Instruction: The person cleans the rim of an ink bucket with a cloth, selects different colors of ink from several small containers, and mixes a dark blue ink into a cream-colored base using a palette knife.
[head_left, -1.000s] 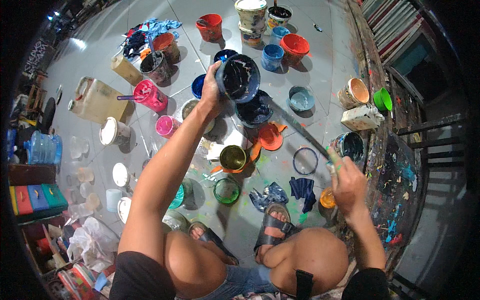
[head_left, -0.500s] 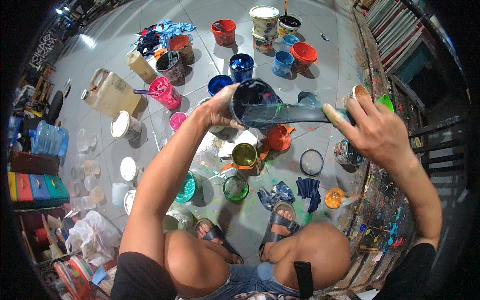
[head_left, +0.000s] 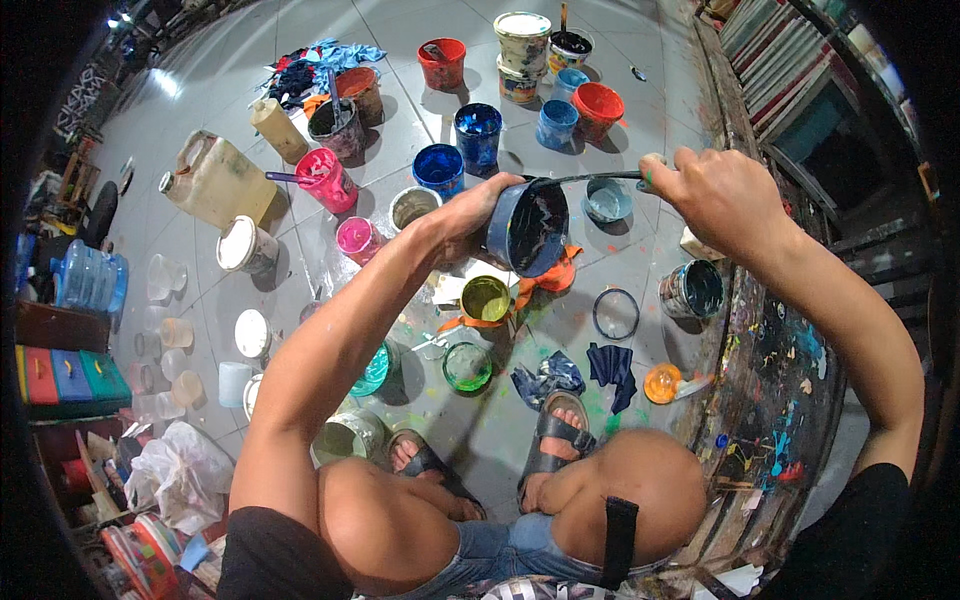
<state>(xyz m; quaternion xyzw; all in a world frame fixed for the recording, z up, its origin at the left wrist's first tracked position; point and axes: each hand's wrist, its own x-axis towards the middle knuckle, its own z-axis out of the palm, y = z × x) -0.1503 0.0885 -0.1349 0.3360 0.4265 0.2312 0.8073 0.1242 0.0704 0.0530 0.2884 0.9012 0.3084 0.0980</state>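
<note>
A dark blue plastic tub [head_left: 507,232], its inside smeared with dark paint, is held tilted in the air by my left hand [head_left: 465,217], fingers wrapped round its side. Its mouth points toward me and to the right. My right hand [head_left: 722,198] grips the end of a dark spatula [head_left: 597,177], seen nearly edge-on, whose blade meets the tub's far rim. Below the tub stands a small pot of olive paint [head_left: 486,299] beside an orange cloth [head_left: 550,280]. A grey-blue cup [head_left: 607,202] stands on the floor beyond the spatula.
Pots of blue [head_left: 438,168], pink [head_left: 327,182], red [head_left: 442,64] and other paints crowd the tiled floor. A jerrycan [head_left: 222,180] stands at left. Near my feet lie a dark cloth [head_left: 613,375] and a green-smeared cup [head_left: 467,367]. A paint-spattered wooden edge [head_left: 750,400] runs along the right.
The spatula has turned from broadside across the tub's mouth to nearly edge-on at its far rim. My right hand has risen slightly, and the tub's mouth has swung to the right.
</note>
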